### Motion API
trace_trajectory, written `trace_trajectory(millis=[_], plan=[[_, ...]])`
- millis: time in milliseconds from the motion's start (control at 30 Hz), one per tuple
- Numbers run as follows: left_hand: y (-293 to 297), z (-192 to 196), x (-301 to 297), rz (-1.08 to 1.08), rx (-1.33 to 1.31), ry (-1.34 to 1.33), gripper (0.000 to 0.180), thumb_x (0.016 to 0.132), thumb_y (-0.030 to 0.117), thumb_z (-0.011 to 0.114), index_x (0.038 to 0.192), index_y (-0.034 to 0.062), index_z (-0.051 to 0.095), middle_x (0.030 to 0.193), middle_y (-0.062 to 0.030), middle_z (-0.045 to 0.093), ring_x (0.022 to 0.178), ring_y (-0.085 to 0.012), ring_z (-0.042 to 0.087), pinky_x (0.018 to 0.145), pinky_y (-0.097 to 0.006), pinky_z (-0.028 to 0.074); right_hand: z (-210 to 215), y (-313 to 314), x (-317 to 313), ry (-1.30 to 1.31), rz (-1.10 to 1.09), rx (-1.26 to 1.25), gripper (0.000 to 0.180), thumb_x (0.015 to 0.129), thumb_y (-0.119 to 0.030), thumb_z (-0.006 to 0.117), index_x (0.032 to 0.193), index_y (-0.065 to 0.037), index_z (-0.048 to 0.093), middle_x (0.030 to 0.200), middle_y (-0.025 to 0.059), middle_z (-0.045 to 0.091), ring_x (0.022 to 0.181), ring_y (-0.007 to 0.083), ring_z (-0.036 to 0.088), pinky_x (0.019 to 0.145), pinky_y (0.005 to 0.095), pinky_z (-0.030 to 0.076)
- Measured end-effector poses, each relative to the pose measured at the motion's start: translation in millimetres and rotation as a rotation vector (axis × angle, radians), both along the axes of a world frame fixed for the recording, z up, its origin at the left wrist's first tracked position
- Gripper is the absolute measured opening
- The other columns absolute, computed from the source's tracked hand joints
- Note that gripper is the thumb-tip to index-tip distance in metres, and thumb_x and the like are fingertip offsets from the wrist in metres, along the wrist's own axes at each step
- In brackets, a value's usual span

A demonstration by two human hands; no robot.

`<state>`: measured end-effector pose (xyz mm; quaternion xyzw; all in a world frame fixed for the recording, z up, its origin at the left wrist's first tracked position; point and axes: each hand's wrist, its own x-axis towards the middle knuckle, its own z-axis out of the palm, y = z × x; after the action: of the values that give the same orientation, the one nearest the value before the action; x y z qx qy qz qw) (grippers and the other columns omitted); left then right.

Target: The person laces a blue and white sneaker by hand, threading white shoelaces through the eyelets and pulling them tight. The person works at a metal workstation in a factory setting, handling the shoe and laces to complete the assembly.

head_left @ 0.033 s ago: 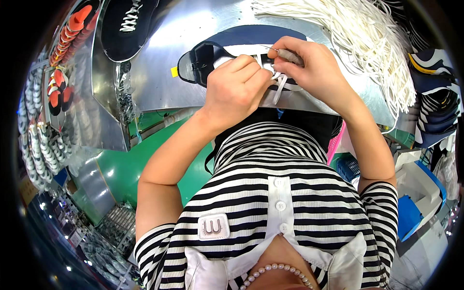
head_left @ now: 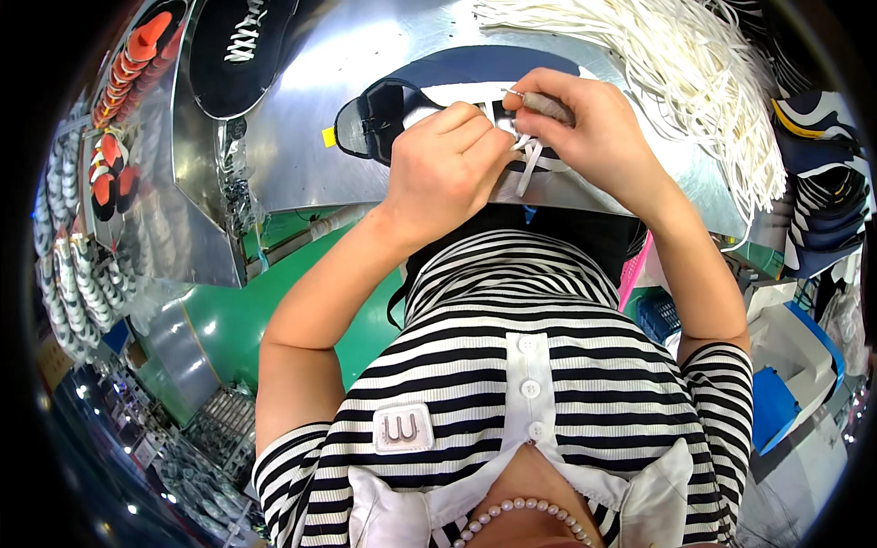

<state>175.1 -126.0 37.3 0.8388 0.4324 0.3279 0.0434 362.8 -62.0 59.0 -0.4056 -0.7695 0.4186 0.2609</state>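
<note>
On the metal table lies a dark navy and white shoe upper [head_left: 367, 123], its heel end to the left. My left hand [head_left: 449, 163] is closed on its middle, fingers curled and the fingertips mostly hidden. In a pinch, my right hand [head_left: 589, 132] holds a lacing hook [head_left: 548, 107] with a thick grey handle; its thin metal tip points left over the upper's eyelet area. A white shoelace [head_left: 528, 169] hangs in a short loop between the hands, below my right fingertips. Behind the upper lies another dark navy piece [head_left: 493, 64], partly covered.
A big heap of white laces [head_left: 703, 100] covers the table's right side. A black laced shoe [head_left: 239, 59] lies at the far left. Stacked navy uppers [head_left: 827, 201] stand at the right edge. Orange-and-black shoe parts [head_left: 137, 64] hang at the left. A yellow tag [head_left: 330, 137] sits beside the heel.
</note>
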Motion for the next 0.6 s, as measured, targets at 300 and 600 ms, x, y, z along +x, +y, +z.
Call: trace_trajectory(millis=[300,600], plan=[[-5.7,8.8,-6.5,-0.002,-0.068,0.098,0.031,0.073,0.012,0.081,0.097,0.0047,0.064,0.074,-0.0065,0.061,0.07,-0.024,0.061,0.06,-0.033,0.048,15.5,19.6,26.4,0.469,-0.206,-0.127,0.018,0.091,-0.013,0.068,0.106,-0.003,0.071,0.093,0.0042,0.072,0.091,0.0096,0.066,0.081,0.0226,0.051],[1.1,12.1,-13.7,0.413,-0.58,-0.329,0.068,0.092,0.047,0.063,0.135,-0.0021,0.042,0.083,-0.0193,0.067,0.08,-0.0377,0.065,0.076,-0.043,0.051,-12.7,1.7,-22.7,0.329,-0.183,-0.298,0.014,0.087,-0.011,0.07,0.097,-0.002,0.07,0.083,0.0001,0.068,0.077,0.0055,0.059,0.069,0.0217,0.047]])
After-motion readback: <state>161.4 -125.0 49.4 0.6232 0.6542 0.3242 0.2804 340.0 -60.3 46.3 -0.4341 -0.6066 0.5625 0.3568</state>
